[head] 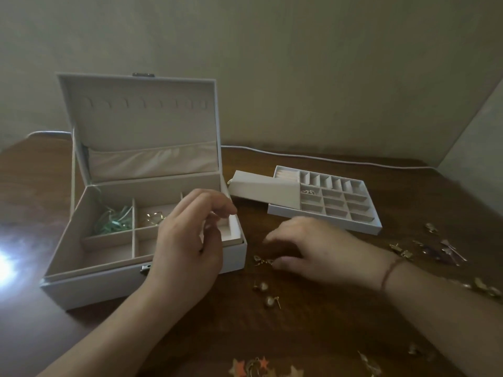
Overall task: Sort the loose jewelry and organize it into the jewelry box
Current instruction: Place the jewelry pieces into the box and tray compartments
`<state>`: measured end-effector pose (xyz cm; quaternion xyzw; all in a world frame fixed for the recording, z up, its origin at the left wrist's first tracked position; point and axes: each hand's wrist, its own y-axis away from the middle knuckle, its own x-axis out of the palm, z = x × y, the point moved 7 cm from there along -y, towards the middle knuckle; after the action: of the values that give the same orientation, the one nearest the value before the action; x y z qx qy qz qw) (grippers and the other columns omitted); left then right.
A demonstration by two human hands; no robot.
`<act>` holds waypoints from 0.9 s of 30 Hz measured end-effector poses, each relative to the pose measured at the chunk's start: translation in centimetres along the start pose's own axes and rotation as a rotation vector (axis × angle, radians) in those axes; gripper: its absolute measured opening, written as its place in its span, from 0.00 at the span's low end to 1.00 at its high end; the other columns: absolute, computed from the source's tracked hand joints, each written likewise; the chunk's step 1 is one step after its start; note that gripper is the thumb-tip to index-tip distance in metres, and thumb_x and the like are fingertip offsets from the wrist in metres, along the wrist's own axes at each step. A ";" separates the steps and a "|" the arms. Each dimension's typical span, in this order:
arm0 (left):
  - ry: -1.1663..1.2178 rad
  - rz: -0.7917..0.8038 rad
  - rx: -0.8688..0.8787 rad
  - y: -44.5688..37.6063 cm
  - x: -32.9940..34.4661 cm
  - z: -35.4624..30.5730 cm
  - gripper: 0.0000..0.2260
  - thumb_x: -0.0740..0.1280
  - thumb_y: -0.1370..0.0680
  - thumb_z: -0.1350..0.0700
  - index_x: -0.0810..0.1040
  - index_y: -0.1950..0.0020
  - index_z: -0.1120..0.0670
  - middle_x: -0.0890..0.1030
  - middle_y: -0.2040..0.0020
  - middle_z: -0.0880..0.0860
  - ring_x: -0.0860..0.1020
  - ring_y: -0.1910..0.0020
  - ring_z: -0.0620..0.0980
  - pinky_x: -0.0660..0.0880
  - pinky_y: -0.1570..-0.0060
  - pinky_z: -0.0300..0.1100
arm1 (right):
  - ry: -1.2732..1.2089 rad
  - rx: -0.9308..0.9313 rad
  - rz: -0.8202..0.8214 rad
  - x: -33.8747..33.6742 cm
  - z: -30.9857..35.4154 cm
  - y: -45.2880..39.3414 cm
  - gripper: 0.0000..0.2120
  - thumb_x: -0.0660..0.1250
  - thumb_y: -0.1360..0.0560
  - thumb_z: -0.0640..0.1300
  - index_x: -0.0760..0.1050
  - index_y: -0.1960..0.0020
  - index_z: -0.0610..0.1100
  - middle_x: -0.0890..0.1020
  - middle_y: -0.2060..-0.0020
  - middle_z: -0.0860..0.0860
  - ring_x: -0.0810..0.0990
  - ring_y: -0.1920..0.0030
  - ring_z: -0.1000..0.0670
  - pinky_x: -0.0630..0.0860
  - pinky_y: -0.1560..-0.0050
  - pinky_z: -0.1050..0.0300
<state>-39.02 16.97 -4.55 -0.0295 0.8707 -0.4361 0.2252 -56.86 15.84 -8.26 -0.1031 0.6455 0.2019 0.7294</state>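
The white jewelry box (89, 289) stands open at the left with its lid up. Its back-left compartment holds a green piece (114, 220), and a gold piece (153, 216) lies in the one beside it. My left hand (187, 240) hovers over the right side of the box, fingers loosely curled, nothing visible in them. My right hand (313, 248) rests palm down on the table with fingers spread, its thumb tip against a small gold earring (262, 261). Two pearl earrings (265, 293) lie just in front of that hand.
A white divided tray (326, 219) sits at the back right, and a small white box (261, 190) lies across its left end. Loose gold pieces (435, 247) are scattered to the right, with more (253, 365) at the near edge. A white cable (326, 159) runs along the wall.
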 end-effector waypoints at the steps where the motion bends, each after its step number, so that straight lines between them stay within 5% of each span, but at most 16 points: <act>1: -0.001 -0.001 0.010 0.0 -0.1 -0.2 0.19 0.59 0.31 0.73 0.76 0.52 0.51 0.78 0.54 0.45 0.77 0.53 0.40 0.73 0.53 0.29 | 0.015 -0.011 -0.014 0.3 0.6 -0.1 0.20 0.65 0.23 0.57 0.69 0.32 0.59 0.75 0.40 0.61 0.71 0.39 0.58 0.74 0.40 0.56; 14: -0.025 0.058 0.079 0.2 0.2 -0.7 0.13 0.62 0.31 0.74 0.80 0.57 0.58 0.78 0.54 0.47 0.77 0.53 0.41 0.71 0.54 0.28 | 0.094 -0.063 -0.151 1.5 1.9 -0.9 0.11 0.62 0.20 0.49 0.77 0.40 0.56 0.79 0.47 0.58 0.73 0.46 0.56 0.71 0.46 0.59; 17: -0.016 0.073 0.067 0.3 0.3 -0.7 0.12 0.62 0.30 0.72 0.79 0.57 0.57 0.78 0.54 0.47 0.77 0.53 0.41 0.70 0.53 0.27 | -0.280 0.131 -0.113 0.2 -0.4 -0.7 0.07 0.66 0.22 0.48 0.80 0.45 0.55 0.80 0.50 0.61 0.76 0.47 0.60 0.74 0.46 0.62; 22: 0.001 0.115 0.093 0.4 0.6 -1.0 0.09 0.60 0.27 0.62 0.80 0.57 0.55 0.77 0.53 0.44 0.78 0.52 0.42 0.70 0.53 0.28 | -0.926 0.488 -0.264 -2.7 -9.8 -0.2 0.05 0.72 0.26 0.39 0.82 0.51 0.44 0.83 0.61 0.49 0.78 0.66 0.55 0.72 0.66 0.62; 27: -0.015 0.138 0.130 0.6 1.1 -1.3 0.09 0.61 0.26 0.61 0.81 0.57 0.55 0.77 0.52 0.44 0.78 0.53 0.46 0.72 0.54 0.33 | -0.986 0.742 -0.319 -3.5 -18.4 -0.7 0.08 0.72 0.27 0.40 0.81 0.48 0.43 0.84 0.60 0.48 0.73 0.74 0.56 0.66 0.78 0.64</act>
<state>-40.44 17.99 -4.72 0.0419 0.8389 -0.4747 0.2629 -73.43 7.05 -7.54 0.1667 0.2377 -0.1222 0.9491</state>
